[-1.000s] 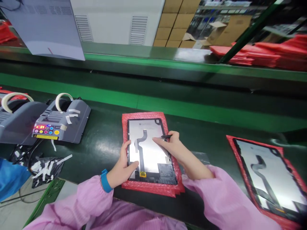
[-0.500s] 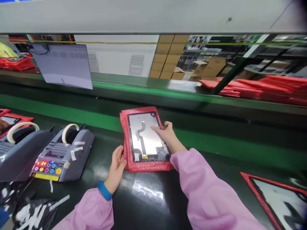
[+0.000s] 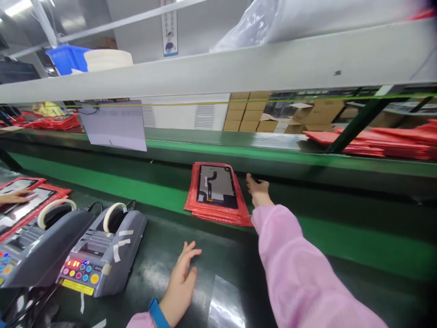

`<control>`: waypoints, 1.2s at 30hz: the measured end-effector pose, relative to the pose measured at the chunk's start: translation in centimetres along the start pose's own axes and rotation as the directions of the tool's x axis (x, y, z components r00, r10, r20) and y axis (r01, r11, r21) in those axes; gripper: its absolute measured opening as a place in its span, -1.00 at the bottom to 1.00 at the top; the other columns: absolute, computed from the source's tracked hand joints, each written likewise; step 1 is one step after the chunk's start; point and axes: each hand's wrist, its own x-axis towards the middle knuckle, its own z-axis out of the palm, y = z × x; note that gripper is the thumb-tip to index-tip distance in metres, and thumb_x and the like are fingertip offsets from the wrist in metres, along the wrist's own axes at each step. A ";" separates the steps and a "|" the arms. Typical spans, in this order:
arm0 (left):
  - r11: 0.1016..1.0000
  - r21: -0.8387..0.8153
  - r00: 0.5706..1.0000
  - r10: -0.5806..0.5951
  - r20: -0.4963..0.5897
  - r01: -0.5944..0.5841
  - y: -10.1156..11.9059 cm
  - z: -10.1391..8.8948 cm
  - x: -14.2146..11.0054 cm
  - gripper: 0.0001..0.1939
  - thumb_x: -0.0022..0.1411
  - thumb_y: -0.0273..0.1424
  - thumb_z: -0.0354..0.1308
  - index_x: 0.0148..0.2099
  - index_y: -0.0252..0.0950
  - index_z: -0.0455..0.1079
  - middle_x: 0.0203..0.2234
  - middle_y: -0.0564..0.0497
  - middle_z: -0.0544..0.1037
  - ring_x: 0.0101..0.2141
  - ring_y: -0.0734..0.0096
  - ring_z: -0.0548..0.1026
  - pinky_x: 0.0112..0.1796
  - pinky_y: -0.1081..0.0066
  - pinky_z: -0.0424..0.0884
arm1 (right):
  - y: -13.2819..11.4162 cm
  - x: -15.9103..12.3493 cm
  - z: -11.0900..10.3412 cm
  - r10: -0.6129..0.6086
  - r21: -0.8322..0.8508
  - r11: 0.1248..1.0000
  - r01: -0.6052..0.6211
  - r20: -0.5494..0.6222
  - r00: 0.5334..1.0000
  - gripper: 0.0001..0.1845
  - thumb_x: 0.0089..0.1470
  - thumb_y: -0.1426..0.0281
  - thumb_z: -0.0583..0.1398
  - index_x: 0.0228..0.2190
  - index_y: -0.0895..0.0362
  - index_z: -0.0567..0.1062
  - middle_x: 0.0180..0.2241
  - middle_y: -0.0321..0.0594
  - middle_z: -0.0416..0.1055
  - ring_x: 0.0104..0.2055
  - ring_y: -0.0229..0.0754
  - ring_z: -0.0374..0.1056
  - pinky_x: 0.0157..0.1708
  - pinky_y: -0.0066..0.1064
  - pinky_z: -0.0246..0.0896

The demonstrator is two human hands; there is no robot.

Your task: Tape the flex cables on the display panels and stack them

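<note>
A flat display panel (image 3: 223,187) with a dark border, grey back and black flex cable lies on a stack of red bubble-wrap bags (image 3: 221,216) by the green strip. Just to the right of the stack, my right hand (image 3: 258,189) is held apart from it, empty, with its fingers loosely parted. Lower down, my left hand (image 3: 180,278) hovers over the dark bench (image 3: 164,228), open with fingers spread and nothing in it. A blue band circles that wrist.
Two grey tape dispensers (image 3: 99,259) stand at the left, one with a lit display. Another person's hand (image 3: 15,198) rests over panels on red bags at the far left. A ledge (image 3: 211,148) crosses behind, with red bags (image 3: 392,141) piled at right.
The panel and red bags now lie farther back on the bench, released by both hands. My left hand has drawn back towards me. The view has tilted up.
</note>
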 end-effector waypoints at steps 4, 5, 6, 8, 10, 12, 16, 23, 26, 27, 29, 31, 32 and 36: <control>0.988 0.128 0.995 0.081 0.055 -0.088 1.6 -0.3 -0.1 -0.59 0.43 -0.48 -0.08 0.22 -0.19 0.41 0.35 -0.22 0.36 0.45 0.03 0.09 0.29 -0.25 0.22 | 3.0 -4.4 -7.5 -0.004 -0.105 0.994 0.015 0.105 0.995 -0.53 0.05 -0.04 0.37 -0.36 0.03 0.35 -0.32 -0.16 0.60 -0.14 0.01 0.56 -0.06 -0.10 0.45; 0.974 0.178 0.985 0.123 0.121 -0.143 2.3 -0.3 -0.2 -0.58 0.44 -0.48 -0.08 0.25 -0.18 0.40 0.35 -0.22 0.36 0.45 0.03 0.08 0.29 -0.25 0.22 | 3.7 -6.2 -10.3 -0.013 -0.136 0.990 0.031 0.132 0.991 -0.45 -0.08 -0.09 0.42 -0.41 0.00 0.31 -0.32 -0.15 0.62 -0.09 0.07 0.56 0.00 -0.04 0.42; 0.949 0.228 0.960 0.166 0.227 -0.218 3.0 -0.2 -0.4 -0.57 0.45 -0.47 -0.05 0.28 -0.17 0.38 0.36 -0.21 0.35 0.46 0.03 0.07 0.30 -0.25 0.20 | 4.4 -8.2 -13.2 -0.019 -0.168 0.985 0.045 0.153 0.988 -0.39 -0.20 -0.13 0.45 -0.44 -0.01 0.30 -0.28 -0.12 0.64 -0.04 0.13 0.56 0.07 0.03 0.38; 0.864 0.296 0.833 0.218 0.508 -0.407 4.4 0.2 -0.7 -0.52 0.42 -0.43 0.06 0.34 -0.11 0.34 0.37 -0.17 0.35 0.45 0.00 0.09 0.32 -0.29 0.12 | 5.5 -12.4 -19.6 -0.024 -0.229 0.972 0.057 0.144 0.989 -0.33 -0.37 -0.19 0.46 -0.48 -0.04 0.30 -0.12 -0.04 0.65 0.11 0.24 0.49 0.19 0.13 0.26; 0.753 0.316 0.668 0.213 0.713 -0.577 5.4 0.6 -1.0 -0.47 0.38 -0.38 0.17 0.36 -0.07 0.33 0.36 -0.13 0.35 0.43 -0.03 0.15 0.34 -0.31 0.02 | 6.4 -16.5 -25.7 -0.024 -0.300 0.952 0.050 0.089 0.996 -0.35 -0.36 -0.21 0.44 -0.48 -0.07 0.30 0.03 0.02 0.60 0.24 0.29 0.39 0.28 0.18 0.13; 0.651 0.342 0.598 0.217 0.771 -0.677 5.8 1.2 -1.2 -0.46 0.38 -0.33 0.20 0.37 -0.05 0.32 0.36 -0.11 0.36 0.42 -0.02 0.19 0.36 -0.29 -0.01 | 7.2 -20.4 -30.9 -0.036 -0.375 0.925 0.057 0.062 0.997 -0.39 -0.24 -0.23 0.38 -0.45 -0.08 0.28 0.09 0.05 0.57 0.29 0.27 0.34 0.32 0.22 0.07; 0.512 0.405 0.599 0.299 0.742 -0.758 5.5 1.9 -1.6 -0.49 0.46 -0.28 0.11 0.40 -0.05 0.28 0.38 -0.08 0.34 0.41 0.04 0.20 0.38 -0.19 0.03 | 8.6 -27.4 -35.8 -0.101 -0.492 0.857 0.155 0.136 0.986 -0.47 0.01 -0.21 0.23 -0.38 -0.06 0.25 0.14 0.09 0.53 0.33 0.24 0.31 0.31 0.31 0.06; 0.341 0.457 0.562 0.356 0.746 -0.822 5.1 2.8 -2.1 -0.46 0.49 -0.17 0.01 0.46 -0.01 0.19 0.40 -0.10 0.28 0.38 -0.04 0.26 0.31 -0.10 0.21 | 7.0 -37.0 -31.2 -0.087 -0.703 0.545 0.456 0.493 0.865 -0.39 -0.03 -0.16 0.35 -0.18 0.06 0.50 0.37 0.15 0.21 0.45 0.40 0.01 0.35 0.45 -0.12; 0.267 0.448 0.521 0.382 0.764 -0.853 5.4 3.9 -2.2 -0.43 0.49 -0.14 -0.01 0.48 0.02 0.14 0.40 -0.08 0.29 0.36 -0.08 0.30 0.27 -0.09 0.26 | 7.2 -40.0 -30.1 -0.147 -0.702 0.528 0.477 0.478 0.866 -0.39 -0.02 -0.07 0.41 -0.08 0.08 0.56 0.30 0.11 0.35 0.40 0.36 0.16 0.32 0.32 0.10; 0.246 0.434 0.498 0.389 0.775 -0.867 5.6 4.5 -2.3 -0.42 0.49 -0.13 -0.01 0.48 0.02 0.13 0.40 -0.07 0.29 0.35 -0.09 0.31 0.27 -0.09 0.27 | 7.5 -40.9 -30.2 -0.190 -0.693 0.533 0.485 0.461 0.867 -0.47 0.04 -0.01 0.39 -0.08 0.07 0.57 0.25 0.09 0.42 0.36 0.33 0.24 0.29 0.28 0.19; 0.225 0.380 0.441 0.403 0.802 -0.897 6.2 5.8 -2.7 -0.40 0.48 -0.12 0.01 0.49 0.01 0.11 0.40 -0.05 0.30 0.35 -0.08 0.32 0.28 -0.07 0.26 | 8.1 -42.6 -31.1 -0.289 -0.661 0.567 0.491 0.399 0.870 -0.74 0.24 0.18 0.28 -0.11 0.02 0.60 0.09 0.01 0.57 0.20 0.21 0.45 0.14 0.17 0.39; 0.218 0.308 0.373 0.412 0.831 -0.926 6.9 7.2 -3.4 -0.38 0.48 -0.11 0.02 0.50 0.01 0.07 0.40 -0.02 0.29 0.35 -0.02 0.31 0.31 -0.02 0.22 | 8.3 -43.7 -33.5 -0.397 -0.583 0.675 0.452 0.229 0.889 -0.81 0.32 0.29 0.17 -0.20 -0.04 0.61 -0.14 -0.10 0.68 -0.08 0.07 0.62 -0.06 0.03 0.51; 0.212 0.280 0.346 0.415 0.842 -0.936 7.4 7.9 -3.9 -0.37 0.48 -0.11 0.03 0.51 0.02 0.05 0.40 -0.01 0.29 0.35 0.01 0.32 0.32 0.01 0.20 | 8.1 -44.1 -35.5 -0.444 -0.514 0.754 0.410 0.061 0.894 -0.83 0.31 0.28 0.19 -0.29 -0.05 0.60 -0.25 -0.15 0.69 -0.21 0.02 0.63 -0.15 -0.03 0.53; 0.155 0.262 0.305 0.462 0.833 -0.952 8.9 9.5 -5.7 -0.32 0.48 -0.13 0.03 0.54 -0.02 -0.06 0.39 0.01 0.30 0.33 0.11 0.35 0.34 0.13 0.17 | 6.4 -43.5 -47.0 -0.392 -0.238 0.918 0.317 -0.667 0.634 -0.68 0.15 0.12 0.36 -0.41 0.02 0.40 -0.23 -0.16 0.67 -0.19 -0.04 0.60 -0.23 -0.17 0.52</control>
